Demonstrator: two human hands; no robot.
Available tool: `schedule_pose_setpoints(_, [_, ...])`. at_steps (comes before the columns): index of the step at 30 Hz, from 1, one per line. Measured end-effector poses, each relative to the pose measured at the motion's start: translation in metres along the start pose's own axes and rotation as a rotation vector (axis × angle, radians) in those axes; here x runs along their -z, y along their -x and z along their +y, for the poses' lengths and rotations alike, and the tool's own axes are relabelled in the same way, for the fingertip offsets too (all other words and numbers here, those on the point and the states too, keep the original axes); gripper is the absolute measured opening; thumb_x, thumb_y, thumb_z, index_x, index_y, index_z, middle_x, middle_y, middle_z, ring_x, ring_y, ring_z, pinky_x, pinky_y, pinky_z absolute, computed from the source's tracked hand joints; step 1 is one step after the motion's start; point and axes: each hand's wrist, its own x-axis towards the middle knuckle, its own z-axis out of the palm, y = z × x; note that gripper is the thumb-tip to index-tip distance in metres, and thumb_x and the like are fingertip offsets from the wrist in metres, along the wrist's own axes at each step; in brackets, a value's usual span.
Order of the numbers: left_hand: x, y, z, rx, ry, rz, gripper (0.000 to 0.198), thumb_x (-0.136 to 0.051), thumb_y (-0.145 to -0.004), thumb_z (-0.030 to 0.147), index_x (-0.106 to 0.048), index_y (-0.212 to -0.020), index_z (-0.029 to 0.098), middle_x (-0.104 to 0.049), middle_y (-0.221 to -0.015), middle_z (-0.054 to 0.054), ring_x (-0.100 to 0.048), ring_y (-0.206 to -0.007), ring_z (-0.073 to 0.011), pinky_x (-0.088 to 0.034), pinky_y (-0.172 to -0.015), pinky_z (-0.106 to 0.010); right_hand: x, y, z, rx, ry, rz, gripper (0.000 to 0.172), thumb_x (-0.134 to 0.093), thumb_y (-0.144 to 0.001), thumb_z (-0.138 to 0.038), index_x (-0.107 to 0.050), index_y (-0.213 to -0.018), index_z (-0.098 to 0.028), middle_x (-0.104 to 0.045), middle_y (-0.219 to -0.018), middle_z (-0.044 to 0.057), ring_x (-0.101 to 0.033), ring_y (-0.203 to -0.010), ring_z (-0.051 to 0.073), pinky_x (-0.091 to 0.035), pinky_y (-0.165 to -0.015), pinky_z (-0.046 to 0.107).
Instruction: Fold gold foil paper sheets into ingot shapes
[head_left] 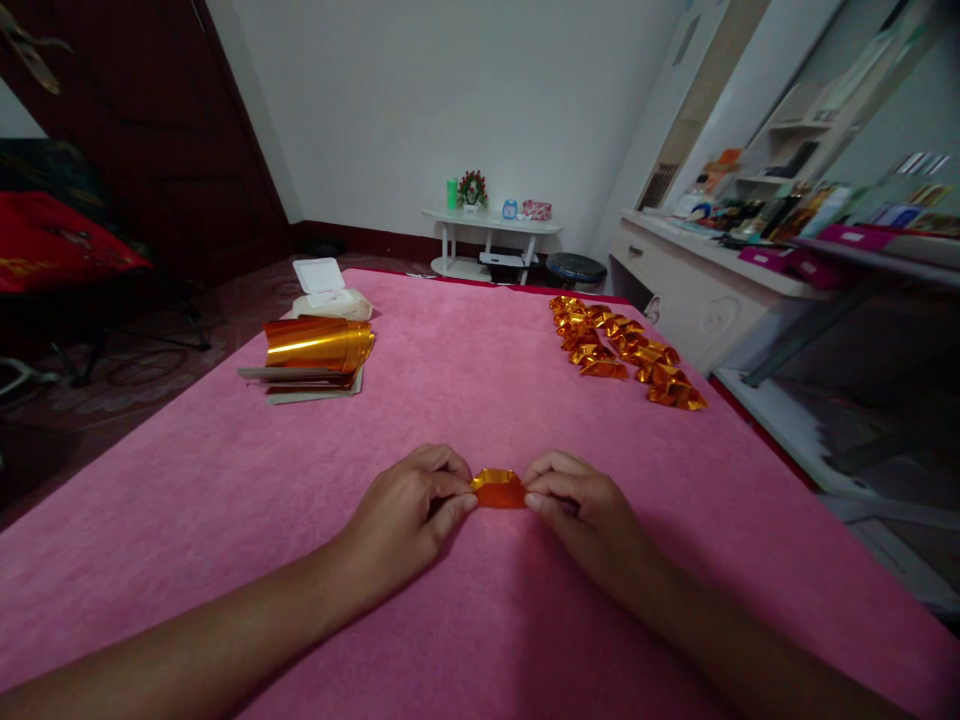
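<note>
A small folded piece of shiny gold foil paper (499,490), shaped like an ingot, is held low over the pink cloth in front of me. My left hand (424,500) pinches its left end between thumb and fingers. At the right end, my right hand (577,505) pinches it the same way. The fingertips cover both ends of the folded foil. Farther off on the left lies a stack of gold foil sheets (319,345), the top ones curling. Two rows of folded foil ingots (600,335) stand at the far right of the table.
The pink cloth (450,380) covers the table. An open white packet (330,292) lies behind the foil stack. Beyond the table are a small white side table (495,222) and a dark stool (576,270). A cluttered white dresser (697,275) stands along the right.
</note>
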Motion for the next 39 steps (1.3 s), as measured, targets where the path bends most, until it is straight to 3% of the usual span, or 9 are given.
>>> schedule_pose_setpoints(5, [0.0,-0.004,-0.002,0.049,-0.006,0.008,0.017,-0.051,-0.083,0.015,-0.064,-0.073,0.018,-0.062,-0.079,-0.001,-0.057,-0.076,-0.0138,-0.045,-0.069,-0.027,-0.003,-0.005,0.0,-0.113,0.031,0.019,0.021,-0.054,-0.08,-0.012,-0.059,-0.061,-0.019,-0.058,-0.076,0.0,-0.055,-0.07,0.013,-0.04,-0.062,0.024])
schedule_pose_setpoints(16, [-0.001,-0.009,0.0,0.13,-0.133,-0.011,0.013,-0.051,-0.08,0.018,-0.059,-0.068,0.018,-0.061,-0.077,-0.001,-0.055,-0.074,-0.0146,-0.043,-0.068,-0.026,-0.003,-0.012,-0.002,-0.236,0.155,0.033,0.012,-0.06,-0.074,-0.017,-0.061,-0.062,-0.02,-0.059,-0.071,-0.001,-0.052,-0.063,0.012,-0.036,-0.057,0.024])
schedule_pose_setpoints(39, [-0.009,-0.012,0.006,0.166,-0.629,-0.096,0.024,-0.039,-0.092,0.03,-0.06,-0.088,0.018,-0.057,-0.09,-0.006,-0.055,-0.083,-0.0224,-0.045,-0.066,-0.033,-0.013,-0.013,-0.004,-0.21,0.458,0.102,0.014,-0.055,-0.074,-0.017,-0.048,-0.062,-0.019,-0.051,-0.067,-0.003,-0.045,-0.061,0.011,-0.027,-0.057,0.024])
